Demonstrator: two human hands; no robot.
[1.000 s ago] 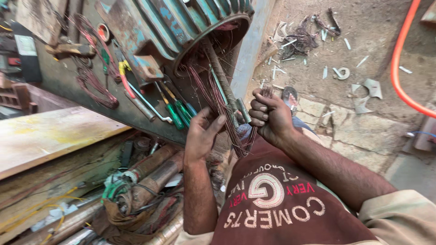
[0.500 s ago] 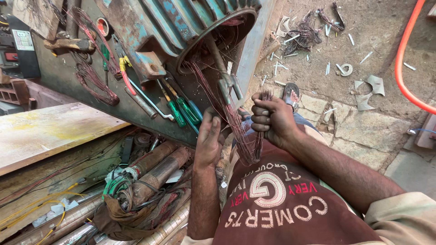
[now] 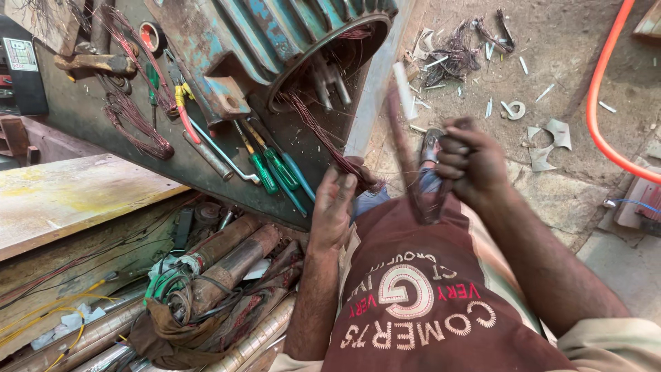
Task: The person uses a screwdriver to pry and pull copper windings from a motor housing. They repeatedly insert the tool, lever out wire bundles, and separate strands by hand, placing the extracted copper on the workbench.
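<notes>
While the left hand (image 3: 335, 207) clamps a bundle of copper winding wire (image 3: 323, 134) trailing from the open end of the teal motor housing (image 3: 275, 34), the right hand (image 3: 471, 162) is fisted around a pulled-out hank of wire (image 3: 413, 186), apart from the left. Green-handled screwdrivers (image 3: 272, 169) lie on the bench. A white rectangular label (image 3: 21, 54) sits on a dark box, upper left.

Green-handled screwdrivers (image 3: 272, 169) lie near the bench's (image 3: 82, 117) front edge, a coil of wire (image 3: 134, 124) farther back. An orange hose (image 3: 606, 103) curves across the floor (image 3: 564, 41) beside scattered scraps (image 3: 454, 52).
</notes>
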